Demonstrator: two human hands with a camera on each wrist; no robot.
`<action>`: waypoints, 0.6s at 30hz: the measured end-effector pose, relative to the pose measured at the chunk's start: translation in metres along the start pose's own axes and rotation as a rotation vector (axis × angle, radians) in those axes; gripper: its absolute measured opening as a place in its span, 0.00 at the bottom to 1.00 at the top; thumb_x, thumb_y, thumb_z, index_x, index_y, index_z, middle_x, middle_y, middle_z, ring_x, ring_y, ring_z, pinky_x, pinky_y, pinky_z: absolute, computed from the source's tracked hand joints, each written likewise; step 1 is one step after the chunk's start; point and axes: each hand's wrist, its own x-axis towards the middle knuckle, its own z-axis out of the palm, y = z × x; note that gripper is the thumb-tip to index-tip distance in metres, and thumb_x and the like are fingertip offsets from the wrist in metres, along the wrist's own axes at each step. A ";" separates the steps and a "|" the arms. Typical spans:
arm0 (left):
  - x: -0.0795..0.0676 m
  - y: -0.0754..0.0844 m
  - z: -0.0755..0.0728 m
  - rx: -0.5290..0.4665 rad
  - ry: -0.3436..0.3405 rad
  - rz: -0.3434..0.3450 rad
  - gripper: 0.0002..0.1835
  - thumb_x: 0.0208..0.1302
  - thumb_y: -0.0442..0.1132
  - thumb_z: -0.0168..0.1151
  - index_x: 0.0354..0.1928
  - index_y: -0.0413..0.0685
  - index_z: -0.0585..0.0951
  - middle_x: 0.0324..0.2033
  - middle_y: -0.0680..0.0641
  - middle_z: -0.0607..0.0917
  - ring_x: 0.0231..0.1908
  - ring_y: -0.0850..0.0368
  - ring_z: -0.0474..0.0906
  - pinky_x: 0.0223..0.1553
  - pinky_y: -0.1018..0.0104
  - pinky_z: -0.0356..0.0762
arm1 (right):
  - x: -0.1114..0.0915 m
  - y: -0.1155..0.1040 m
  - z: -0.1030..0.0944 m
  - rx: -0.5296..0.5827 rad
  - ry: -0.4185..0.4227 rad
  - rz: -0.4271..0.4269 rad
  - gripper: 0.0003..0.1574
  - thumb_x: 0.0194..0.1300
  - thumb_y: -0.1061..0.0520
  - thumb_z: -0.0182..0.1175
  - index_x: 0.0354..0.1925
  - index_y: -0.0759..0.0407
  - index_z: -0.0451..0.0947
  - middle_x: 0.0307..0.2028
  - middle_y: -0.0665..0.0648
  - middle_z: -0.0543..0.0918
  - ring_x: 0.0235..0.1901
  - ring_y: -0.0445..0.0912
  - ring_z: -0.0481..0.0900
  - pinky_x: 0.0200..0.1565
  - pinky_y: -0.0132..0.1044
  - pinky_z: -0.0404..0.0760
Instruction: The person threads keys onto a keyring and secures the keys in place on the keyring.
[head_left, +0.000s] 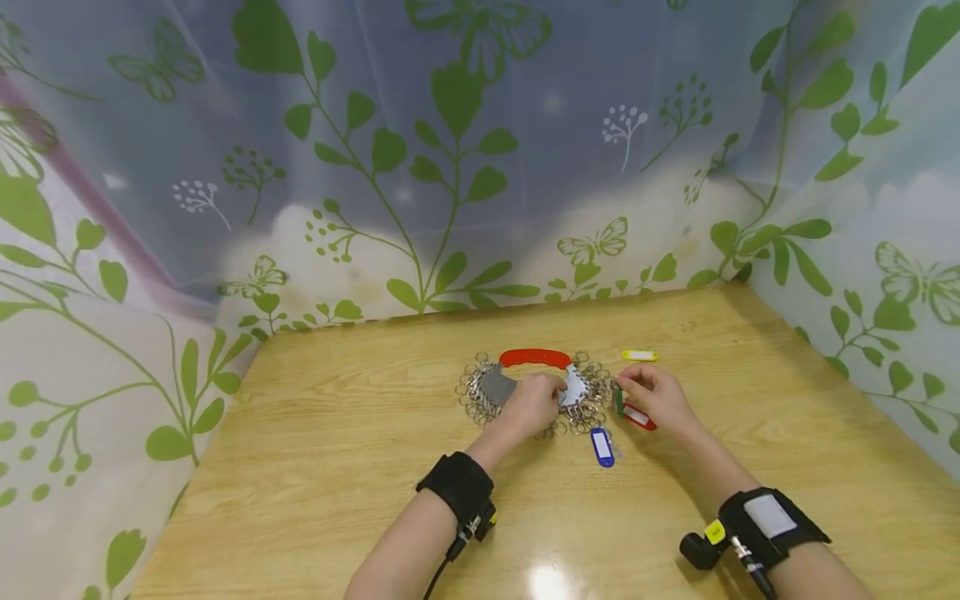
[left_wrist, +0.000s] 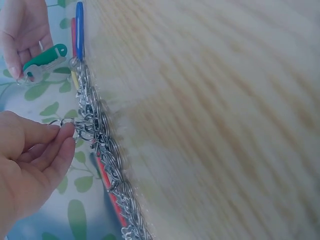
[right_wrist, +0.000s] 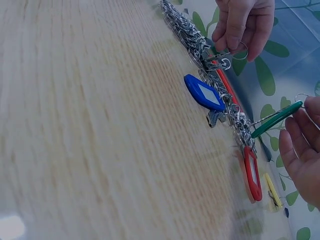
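Note:
On the table lies a grey key-holder plate with a red handle (head_left: 535, 358), fringed by several metal clips and split rings (left_wrist: 102, 125). My left hand (head_left: 531, 406) reaches over the plate's front. Between its thumb and fingertips it pinches one split ring (right_wrist: 241, 50), lifted and joined to a metal clip. To the right, my right hand (head_left: 663, 402) holds a green key tag (right_wrist: 276, 120) by the ring at its end. A key (left_wrist: 37, 73) hangs beside that tag. In the head view the green tag is partly hidden by the fingers.
A blue key tag (head_left: 602, 447) with a key lies at the plate's front right. Close to my right hand is a red key tag (head_left: 639, 417); a yellow key tag (head_left: 640, 356) lies farther back. Patterned curtain (head_left: 420, 167) borders the wooden table (head_left: 322, 467) behind and at the sides.

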 end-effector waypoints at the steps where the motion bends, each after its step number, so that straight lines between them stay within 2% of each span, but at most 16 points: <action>1: 0.001 0.000 -0.001 -0.013 -0.006 -0.016 0.17 0.59 0.24 0.52 0.46 0.41 0.83 0.42 0.46 0.84 0.41 0.57 0.80 0.37 0.74 0.73 | 0.001 -0.001 0.000 -0.009 -0.001 -0.010 0.15 0.66 0.58 0.57 0.39 0.73 0.74 0.34 0.65 0.80 0.30 0.44 0.78 0.34 0.36 0.79; 6: 0.005 0.000 -0.008 -0.107 -0.053 -0.133 0.12 0.61 0.27 0.54 0.43 0.42 0.83 0.38 0.47 0.84 0.35 0.57 0.80 0.30 0.72 0.70 | 0.004 -0.006 0.000 -0.035 -0.015 -0.041 0.15 0.67 0.57 0.56 0.40 0.72 0.75 0.34 0.64 0.80 0.31 0.44 0.77 0.34 0.37 0.78; 9: 0.005 -0.001 -0.009 -0.127 -0.057 -0.167 0.08 0.62 0.31 0.57 0.40 0.43 0.84 0.34 0.48 0.84 0.31 0.58 0.78 0.29 0.71 0.71 | 0.005 -0.007 0.003 -0.023 -0.031 -0.058 0.13 0.66 0.61 0.55 0.40 0.74 0.75 0.31 0.60 0.80 0.30 0.41 0.77 0.34 0.36 0.77; 13: 0.003 -0.002 -0.008 -0.097 -0.044 -0.149 0.07 0.64 0.34 0.57 0.39 0.44 0.84 0.33 0.49 0.83 0.29 0.61 0.77 0.30 0.71 0.72 | 0.002 -0.008 0.012 0.074 -0.083 -0.022 0.12 0.66 0.66 0.53 0.40 0.79 0.71 0.27 0.55 0.76 0.24 0.38 0.72 0.28 0.31 0.74; 18: -0.001 -0.003 -0.004 0.057 -0.030 -0.058 0.09 0.65 0.37 0.57 0.40 0.47 0.85 0.34 0.51 0.85 0.29 0.61 0.78 0.30 0.72 0.73 | -0.001 -0.011 0.024 0.228 -0.169 0.110 0.15 0.69 0.62 0.50 0.41 0.78 0.69 0.25 0.52 0.73 0.19 0.38 0.68 0.23 0.30 0.71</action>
